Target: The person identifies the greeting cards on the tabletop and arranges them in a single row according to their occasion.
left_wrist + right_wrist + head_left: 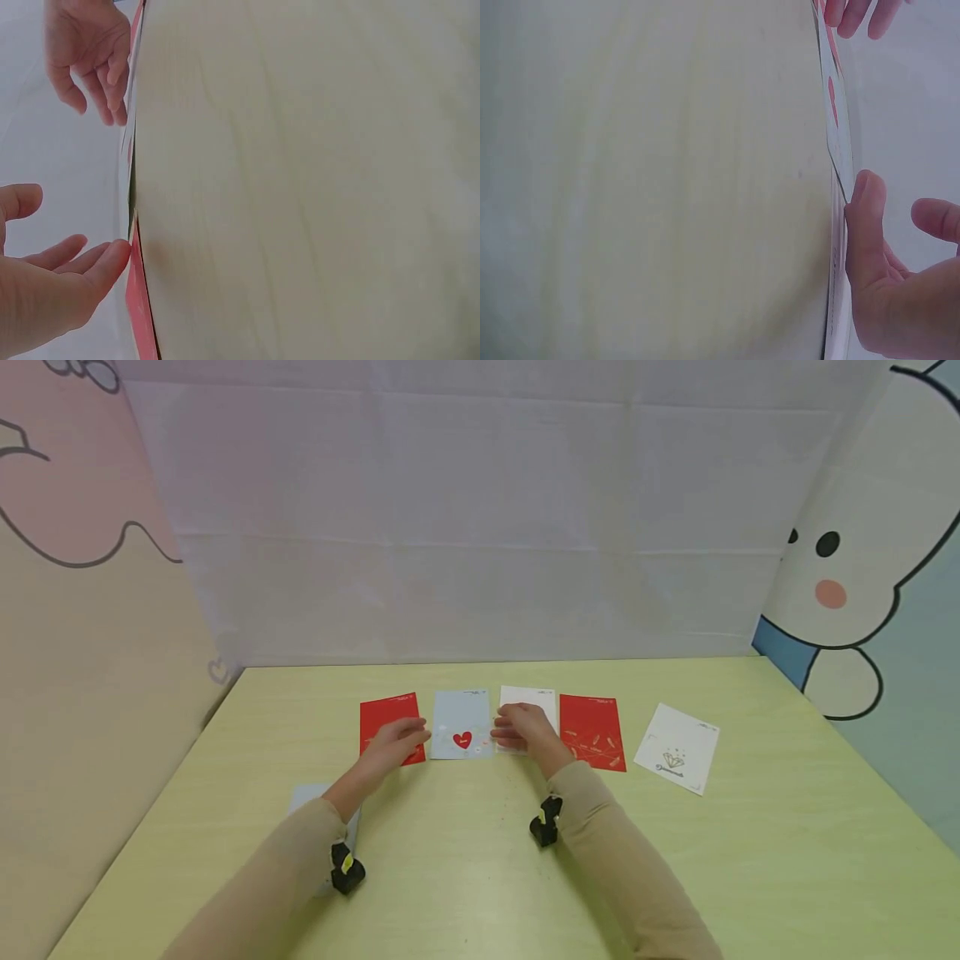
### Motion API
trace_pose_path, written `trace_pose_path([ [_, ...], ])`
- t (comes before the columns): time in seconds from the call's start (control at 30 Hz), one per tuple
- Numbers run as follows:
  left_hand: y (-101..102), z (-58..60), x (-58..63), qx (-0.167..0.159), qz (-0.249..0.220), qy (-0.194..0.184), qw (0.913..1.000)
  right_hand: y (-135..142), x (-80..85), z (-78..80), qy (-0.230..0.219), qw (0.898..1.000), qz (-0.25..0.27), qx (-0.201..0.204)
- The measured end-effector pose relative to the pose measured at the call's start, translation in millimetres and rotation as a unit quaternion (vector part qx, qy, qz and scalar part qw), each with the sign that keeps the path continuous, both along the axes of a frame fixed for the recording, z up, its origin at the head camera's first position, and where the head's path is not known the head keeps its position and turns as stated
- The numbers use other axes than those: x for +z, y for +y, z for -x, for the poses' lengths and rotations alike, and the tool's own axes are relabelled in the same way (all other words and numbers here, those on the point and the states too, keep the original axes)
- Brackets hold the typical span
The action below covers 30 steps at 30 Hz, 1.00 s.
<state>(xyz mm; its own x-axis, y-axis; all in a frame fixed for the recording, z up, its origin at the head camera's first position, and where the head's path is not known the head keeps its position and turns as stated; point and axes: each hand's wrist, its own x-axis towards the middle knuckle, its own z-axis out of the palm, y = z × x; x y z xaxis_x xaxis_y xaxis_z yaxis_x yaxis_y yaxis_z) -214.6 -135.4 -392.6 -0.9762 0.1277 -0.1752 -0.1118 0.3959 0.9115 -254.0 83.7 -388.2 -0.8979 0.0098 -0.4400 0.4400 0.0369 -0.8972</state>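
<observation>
A pale blue card with a red heart lies between my two hands. My left hand is over the red card to its left, hiding part of it; the fingers reach toward the blue card's left edge. In the left wrist view, that hand has its thumb apart and nothing in its grasp. Over a white card on the other side hovers my right hand. The right wrist view shows this hand with loosely extended fingers, one fingertip close by the blue card's corner.
Further right lie another red card and a tilted white card with a diamond drawing. A pale blue sheet sits partly under the left forearm. Behind the yellow-green table hangs a white cloth.
</observation>
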Motion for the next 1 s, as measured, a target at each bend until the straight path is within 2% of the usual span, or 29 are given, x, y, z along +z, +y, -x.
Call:
trace_pose_path([
  [0.13,5.9,3.3,1.4,-0.003,0.01,0.0,0.9999,0.6,0.1,0.6,-0.005,1.0,-0.003,-0.003],
  [0.4,16.1,10.2,3.2,0.011,0.025,-0.012,0.9996,-0.1,1.8,-0.2,-0.009,1.0,-0.009,0.001],
  [0.63,20.1,18.6,2.2,0.026,-0.017,-0.035,0.9989,-2.0,3.3,-1.9,-0.006,1.0,-0.016,0.008],
  [0.8,21.3,22.4,-0.5,0.058,-0.053,-0.05,0.9957,-2.8,2.9,-0.8,-0.013,1.0,-0.017,0.006],
  [0.9,21.8,25.2,-4.6,0.074,-0.08,-0.045,0.993,-3.0,3.0,-0.7,-0.014,1.0,-0.016,0.006],
  [1.0,23.5,27.5,-8.9,0.085,-0.085,-0.03,0.9924,-3.1,2.2,-0.4,-0.012,1.0,-0.009,0.006],
])
